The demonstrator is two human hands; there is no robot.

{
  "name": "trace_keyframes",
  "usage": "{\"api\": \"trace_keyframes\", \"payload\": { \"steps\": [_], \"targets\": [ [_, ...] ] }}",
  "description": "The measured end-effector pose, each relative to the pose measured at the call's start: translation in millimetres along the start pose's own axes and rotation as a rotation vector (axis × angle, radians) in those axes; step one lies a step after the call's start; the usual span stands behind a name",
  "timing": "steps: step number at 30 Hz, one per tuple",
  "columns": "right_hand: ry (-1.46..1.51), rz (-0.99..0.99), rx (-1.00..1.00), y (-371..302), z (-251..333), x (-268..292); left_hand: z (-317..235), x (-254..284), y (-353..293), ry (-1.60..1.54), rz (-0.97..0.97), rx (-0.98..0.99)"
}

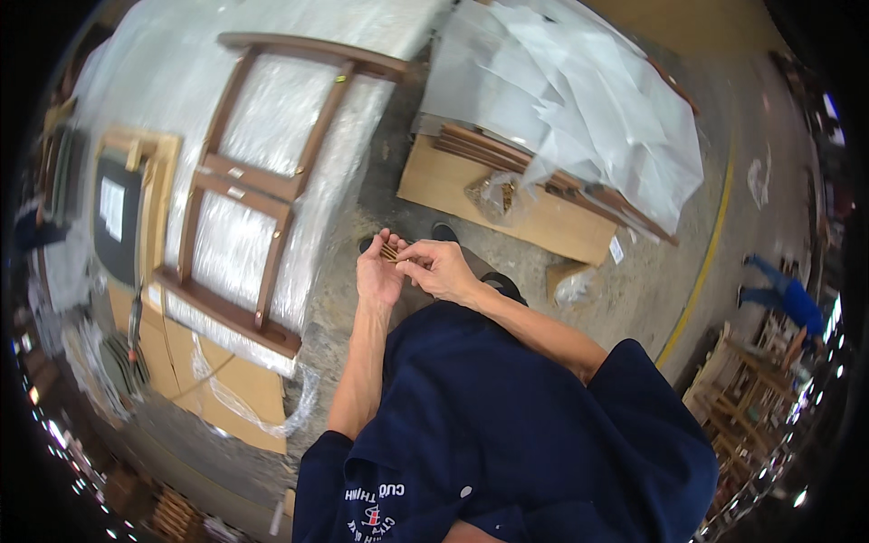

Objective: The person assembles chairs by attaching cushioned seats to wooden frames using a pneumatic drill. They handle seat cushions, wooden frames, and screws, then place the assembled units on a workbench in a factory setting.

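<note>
The person's left hand (380, 279), fingers curled, held a row of slim, brass-coloured metal pieces (389, 252). The right hand (439, 271) met them with thumb and fingertips drawn close; whether it gripped one, the view could not tell. Beyond, a crinkled clear bag (496, 196) sat on flat cardboard (433, 188); leftward, a brown wooden frame (272, 184) lay on shiny, wrinkled plastic wrap (355, 136).
</note>
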State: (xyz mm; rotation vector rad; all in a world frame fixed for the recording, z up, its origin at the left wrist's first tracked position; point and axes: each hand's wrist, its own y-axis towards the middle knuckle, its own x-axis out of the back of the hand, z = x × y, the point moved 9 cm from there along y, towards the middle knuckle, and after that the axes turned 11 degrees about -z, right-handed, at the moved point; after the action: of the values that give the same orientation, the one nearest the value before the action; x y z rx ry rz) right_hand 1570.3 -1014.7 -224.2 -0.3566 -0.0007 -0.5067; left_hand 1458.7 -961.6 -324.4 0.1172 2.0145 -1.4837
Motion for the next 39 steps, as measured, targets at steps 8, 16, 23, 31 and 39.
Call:
{"api": "trace_keyframes", "payload": {
  "steps": [8,16,23,31,39],
  "targets": [
    [0.252,-0.347,-0.186,-22,-49,92,71,-28,-8,0.544,-0.056,0.057],
    [-0.145,-0.553,-0.013,-36,-22,125,115,-64,8,0.522,0.199,0.356],
    [-0.091,-0.492,-0.052,-53,-44,167,133,-75,25,0.794,0.091,0.284],
    [0.340,-1.073,-0.623,-77,-301,445,151,-32,18,1.025,-0.196,0.132],
    [0.785,-1.335,-0.697,-34,-479,608,197,11,-19,0.901,-0.457,0.130]
  ]
}}
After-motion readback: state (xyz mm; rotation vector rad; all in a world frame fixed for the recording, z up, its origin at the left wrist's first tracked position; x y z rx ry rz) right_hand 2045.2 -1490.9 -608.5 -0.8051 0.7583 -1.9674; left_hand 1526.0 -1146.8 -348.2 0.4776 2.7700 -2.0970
